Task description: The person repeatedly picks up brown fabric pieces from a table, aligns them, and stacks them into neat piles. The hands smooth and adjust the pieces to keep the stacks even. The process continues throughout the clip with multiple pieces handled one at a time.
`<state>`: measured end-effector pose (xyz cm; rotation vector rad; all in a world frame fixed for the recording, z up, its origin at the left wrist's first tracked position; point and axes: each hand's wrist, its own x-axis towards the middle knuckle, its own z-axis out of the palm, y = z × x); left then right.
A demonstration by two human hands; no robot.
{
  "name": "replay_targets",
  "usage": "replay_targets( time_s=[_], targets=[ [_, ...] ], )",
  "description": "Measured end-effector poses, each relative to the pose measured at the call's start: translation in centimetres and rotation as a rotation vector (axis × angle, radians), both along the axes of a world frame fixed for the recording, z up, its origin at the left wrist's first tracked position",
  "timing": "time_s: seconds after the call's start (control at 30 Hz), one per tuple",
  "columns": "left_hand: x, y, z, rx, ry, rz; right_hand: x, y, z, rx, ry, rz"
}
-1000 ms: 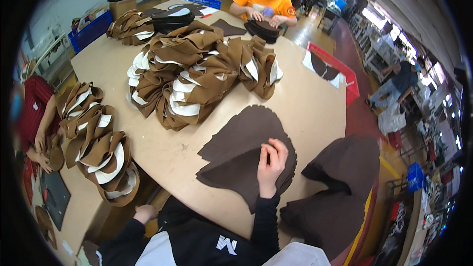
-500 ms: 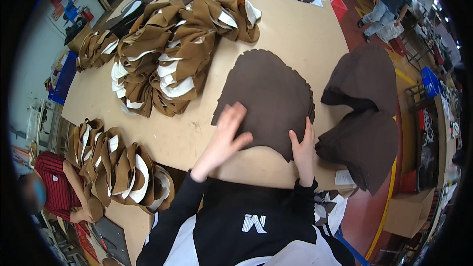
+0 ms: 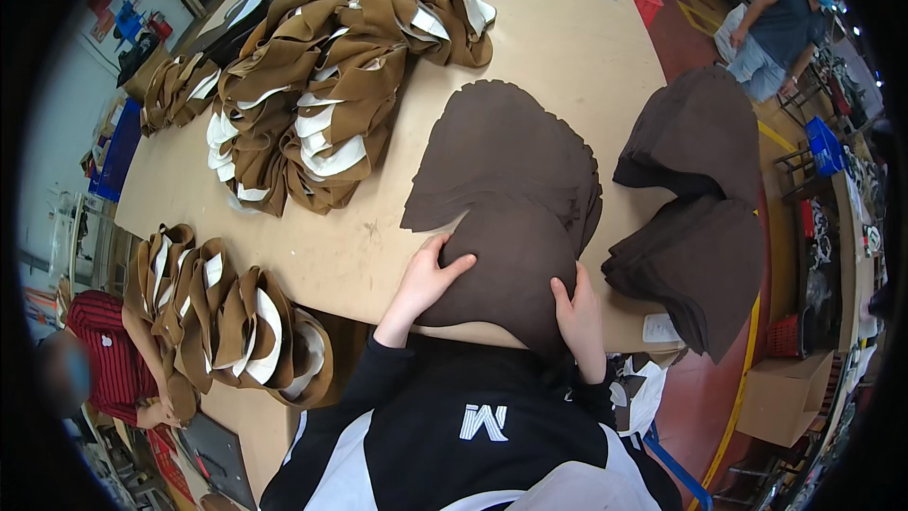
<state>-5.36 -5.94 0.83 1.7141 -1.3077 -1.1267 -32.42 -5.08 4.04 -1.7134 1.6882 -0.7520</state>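
Observation:
A dark brown cut piece of sheet material [image 3: 511, 270], rounded at its far end, lies in front of my body. My left hand [image 3: 427, 282] holds its left edge, thumb on top and fingers partly hidden beneath. On the opposite edge, my right hand [image 3: 579, 317] grips it with the thumb near the rim. The piece overlaps the near part of a stack of like dark brown pieces [image 3: 506, 147] with notched, curved edges. Two more such dark stacks, a far one [image 3: 695, 128] and a near one [image 3: 690, 265], sit to the right.
Folded brown pieces with white lining [image 3: 322, 104] are heaped across the table [image 3: 340, 237]; more [image 3: 232, 322] stand at the left. A person in a striped red shirt [image 3: 109, 350] works at lower left. Another person [image 3: 780, 28] stands at far right. A cardboard box [image 3: 780, 402] sits right.
The top dark piece has come toward my body, uncovering the stack beneath. My left hand has gone from lying over the piece to holding its edge; both hands have moved nearer me.

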Motion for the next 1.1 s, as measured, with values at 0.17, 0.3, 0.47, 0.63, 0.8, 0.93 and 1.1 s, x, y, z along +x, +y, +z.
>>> replay_targets(
  time_s=[0.17,0.3,0.47,0.63,0.8,0.93,1.1],
  targets=[
    [-0.7,1.6,6.0,-0.29,0.35,0.059,0.7,1.2,4.0,-0.302,-0.297,0.046],
    [0.7,1.5,7.1,-0.52,0.176,-0.154,0.4,0.0,4.8,-0.294,-0.46,0.258],
    [1.5,1.9,5.9,-0.398,-0.007,-0.252,-1.6,-1.9,1.9,-0.136,-0.393,0.115],
    [-1.2,0.9,4.5,-0.366,0.086,-0.094,1.2,-1.6,0.4,-0.203,-0.494,0.087],
    [1.0,-5.4,6.9,-0.671,0.019,0.017,3.8,-6.4,5.8,-0.358,-0.508,0.05],
    [3.8,-12.6,9.4,-0.264,0.185,-0.065,2.6,-13.3,5.0,-0.182,-0.692,0.066],
    [6.1,-17.3,2.7,-0.075,0.101,-0.097,1.3,-12.7,-2.7,-0.039,-0.486,-0.282]
  ],
)
